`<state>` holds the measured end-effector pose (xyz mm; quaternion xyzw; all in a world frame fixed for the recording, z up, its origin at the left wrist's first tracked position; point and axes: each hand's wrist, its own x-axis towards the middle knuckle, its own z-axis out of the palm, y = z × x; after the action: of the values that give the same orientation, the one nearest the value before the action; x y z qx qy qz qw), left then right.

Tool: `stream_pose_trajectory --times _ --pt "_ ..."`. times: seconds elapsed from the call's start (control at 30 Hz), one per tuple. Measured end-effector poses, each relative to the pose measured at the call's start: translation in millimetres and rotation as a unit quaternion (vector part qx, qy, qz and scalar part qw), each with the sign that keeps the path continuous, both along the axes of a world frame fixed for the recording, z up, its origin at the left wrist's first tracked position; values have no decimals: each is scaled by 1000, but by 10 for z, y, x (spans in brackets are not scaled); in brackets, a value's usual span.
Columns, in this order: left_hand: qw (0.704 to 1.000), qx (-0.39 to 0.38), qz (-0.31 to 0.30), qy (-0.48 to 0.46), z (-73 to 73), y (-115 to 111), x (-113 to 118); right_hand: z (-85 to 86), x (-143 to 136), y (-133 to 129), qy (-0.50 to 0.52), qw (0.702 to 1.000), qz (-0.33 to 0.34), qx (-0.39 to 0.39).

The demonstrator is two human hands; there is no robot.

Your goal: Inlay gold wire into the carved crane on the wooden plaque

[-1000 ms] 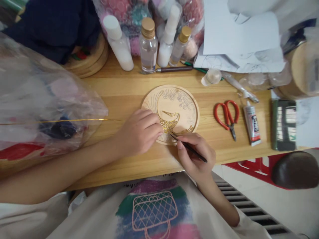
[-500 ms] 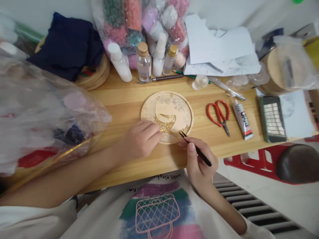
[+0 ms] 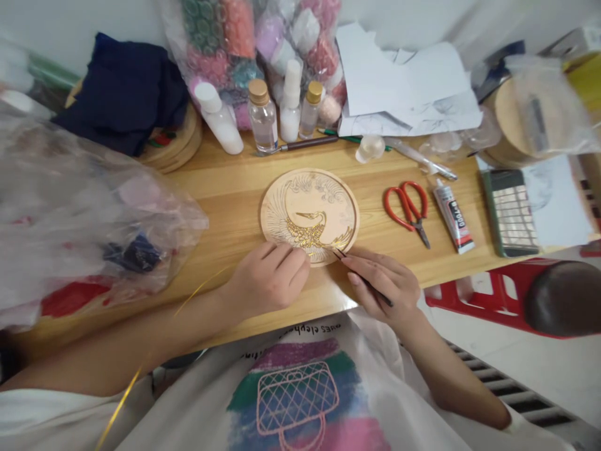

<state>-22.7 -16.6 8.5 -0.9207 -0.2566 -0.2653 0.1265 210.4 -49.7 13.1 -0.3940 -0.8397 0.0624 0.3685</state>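
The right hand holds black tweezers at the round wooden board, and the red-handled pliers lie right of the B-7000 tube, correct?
Not quite: the head view shows the red-handled pliers lying left of the B-7000 tube. The right hand does hold black tweezers at the round wooden board.

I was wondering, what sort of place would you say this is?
Probably a small craft workspace: on the wooden table are a round wooden plaque with a gold-outlined bird, red-handled pliers and a tube, perhaps of glue.
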Motion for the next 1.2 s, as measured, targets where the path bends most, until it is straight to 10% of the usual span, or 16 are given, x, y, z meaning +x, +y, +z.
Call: stream_pose_trajectory --times 0.5,0.73,0.93,1.07,1.2 --pt "999 -30 -43 -3 135 -20 23 31 153 115 -69 996 -4 53" --pt "994 -36 -86 -55 130 10 -11 -41 429 373 -205 967 -141 50" --pt "992 -42 -90 -73 82 10 -21 60 572 684 -330 939 -100 -11" --pt "990 -87 -75 -77 78 -38 -34 192 427 463 -286 955 -84 -8" --pt "988 -131 -57 -63 138 -101 -49 150 167 160 -195 979 67 -1"
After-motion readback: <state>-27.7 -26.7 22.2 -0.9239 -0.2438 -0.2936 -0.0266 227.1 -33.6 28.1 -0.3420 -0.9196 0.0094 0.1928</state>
